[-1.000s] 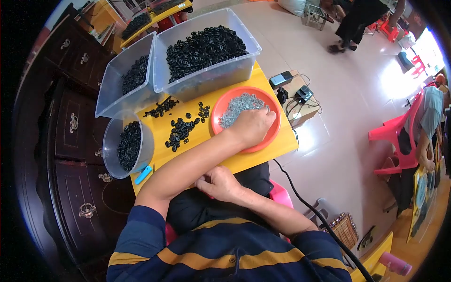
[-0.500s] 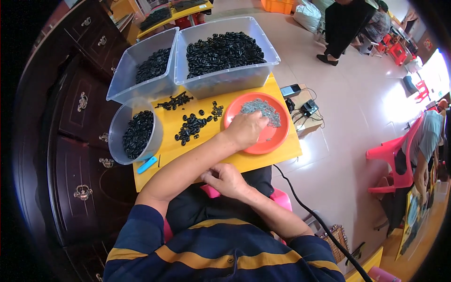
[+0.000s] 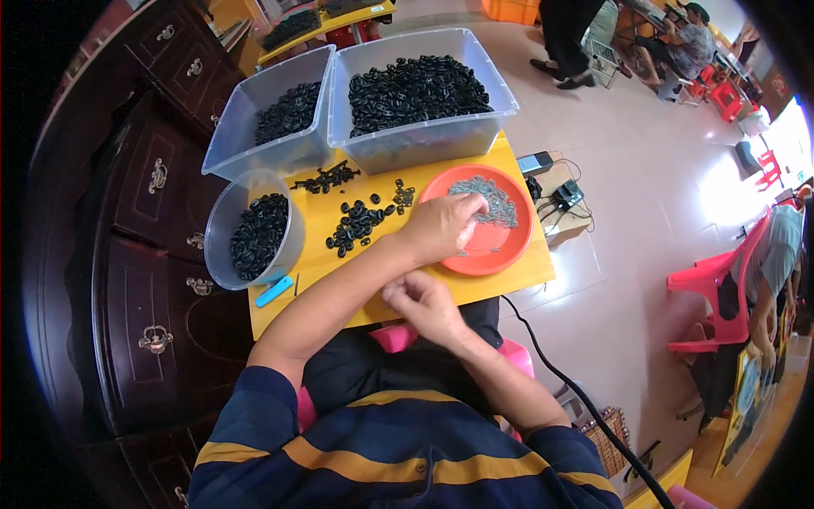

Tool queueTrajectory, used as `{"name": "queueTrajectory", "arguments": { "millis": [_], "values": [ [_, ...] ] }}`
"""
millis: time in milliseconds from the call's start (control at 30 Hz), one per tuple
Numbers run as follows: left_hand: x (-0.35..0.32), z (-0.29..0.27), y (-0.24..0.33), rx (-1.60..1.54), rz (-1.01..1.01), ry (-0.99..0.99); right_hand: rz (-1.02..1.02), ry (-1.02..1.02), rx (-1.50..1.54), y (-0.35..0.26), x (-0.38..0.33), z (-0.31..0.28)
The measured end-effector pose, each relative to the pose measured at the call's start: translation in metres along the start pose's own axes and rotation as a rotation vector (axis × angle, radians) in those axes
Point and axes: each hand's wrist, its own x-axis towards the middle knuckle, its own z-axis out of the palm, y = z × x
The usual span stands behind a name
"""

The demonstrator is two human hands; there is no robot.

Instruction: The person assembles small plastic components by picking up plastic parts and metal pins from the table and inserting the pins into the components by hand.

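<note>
My left hand (image 3: 443, 227) reaches across to the left part of an orange-red plate (image 3: 509, 252). Its fingers and thumb are pinched together, and anything between them is too small to make out. Small grey metal pins (image 3: 489, 198) are heaped on that plate, a few lying loose below the heap. Below my left forearm, at the front edge of the yellow table (image 3: 326, 273), is my right hand (image 3: 431, 307), its fingers curled in; whatever they hold is hidden. Small black oval pieces (image 3: 356, 225) lie in a loose cluster left of the plate.
Two clear bins (image 3: 424, 140) of black pieces stand at the back, with a clear round tub (image 3: 256, 237) at left. By the tub lies a blue-handled tool (image 3: 274, 291). Black stick-like parts (image 3: 326, 178) lie near the bins. A black cable (image 3: 551, 360) hangs at right.
My left hand has drawn slightly left and up from the pins toward the plate's left side. My right hand has risen a little. The view shifted slightly; a person behind walked left.
</note>
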Motion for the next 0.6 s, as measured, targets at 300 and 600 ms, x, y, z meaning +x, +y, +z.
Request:
{"name": "queueTrajectory", "arguments": {
  "millis": [300,600],
  "values": [
    [-0.032,-0.070,0.009,-0.090,-0.065,0.042,0.011,0.201,0.269,-0.034,0.010,-0.045],
    [-0.045,-0.070,0.019,0.114,0.168,0.006,0.092,0.101,0.134,-0.054,0.011,-0.085]
  ]
}}
